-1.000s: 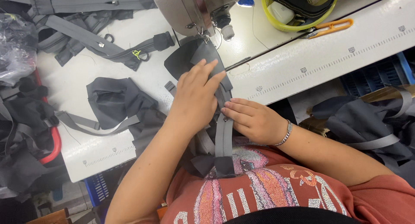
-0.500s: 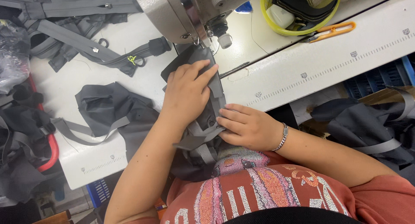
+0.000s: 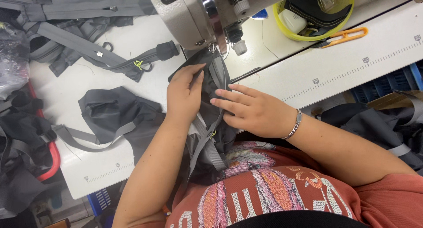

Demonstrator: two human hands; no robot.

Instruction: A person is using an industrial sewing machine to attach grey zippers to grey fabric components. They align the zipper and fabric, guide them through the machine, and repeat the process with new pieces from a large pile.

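Worker: a person in a red patterned shirt (image 3: 273,193) leans over a white surface (image 3: 335,69), forearms reaching toward 12 o'clock.
Right hand: the right hand (image 3: 253,111), a chain bracelet (image 3: 294,124) at its wrist, lies flat with fingers spread, pressing on the dark grey fabric piece (image 3: 211,122); it grips nothing.
Left hand: the left hand (image 3: 185,93) rests palm down on the same piece at 9 o'clock of the right hand, fingers extended toward the needle, holding the cloth flat rather than clasping it.
Fabric piece: it runs under and between both hands, its grey strap (image 3: 207,142) trailing off the edge toward the lap at 6 o'clock, its far end under the sewing machine head (image 3: 198,16).
Left side: a folded dark fabric bundle (image 3: 114,113) lies at 9 o'clock; grey zipper strips (image 3: 83,47) lie beyond it at 10 o'clock.
Far right: orange thread snips (image 3: 346,36) sit beside a yellow-rimmed bowl (image 3: 317,16) at 1 o'clock.
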